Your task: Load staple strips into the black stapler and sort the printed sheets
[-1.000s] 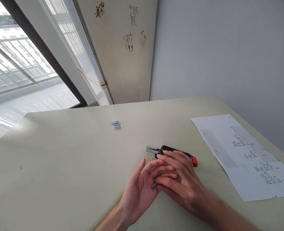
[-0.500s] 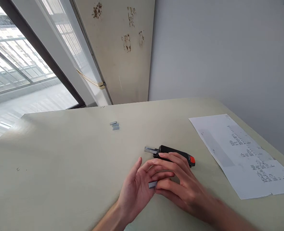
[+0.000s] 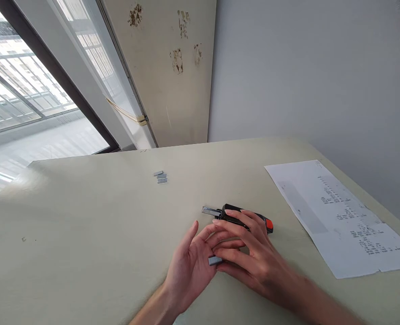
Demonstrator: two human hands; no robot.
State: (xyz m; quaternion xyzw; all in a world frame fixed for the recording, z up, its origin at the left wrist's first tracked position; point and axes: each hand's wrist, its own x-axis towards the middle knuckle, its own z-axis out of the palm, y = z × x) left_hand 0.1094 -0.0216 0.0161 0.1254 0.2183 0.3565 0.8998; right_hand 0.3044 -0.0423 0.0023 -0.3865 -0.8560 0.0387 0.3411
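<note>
My left hand (image 3: 189, 264) lies palm up on the table with its fingers spread. My right hand (image 3: 250, 257) reaches over it, and its thumb and fingers pinch a small grey strip of staples (image 3: 215, 260) against the left palm. Just beyond my fingertips lies a black stapler (image 3: 235, 213) with an orange end and its metal staple tray pulled out to the left.
Several more grey staple strips (image 3: 160, 177) lie further back on the cream table (image 3: 85, 225). A printed sheet of paper (image 3: 335, 216) lies at the right, near the table's edge. A window and a wall stand behind the table.
The staple strip has come further into view at my left palm, held by my right fingers. Both hands stay at about the same place near the stapler.
</note>
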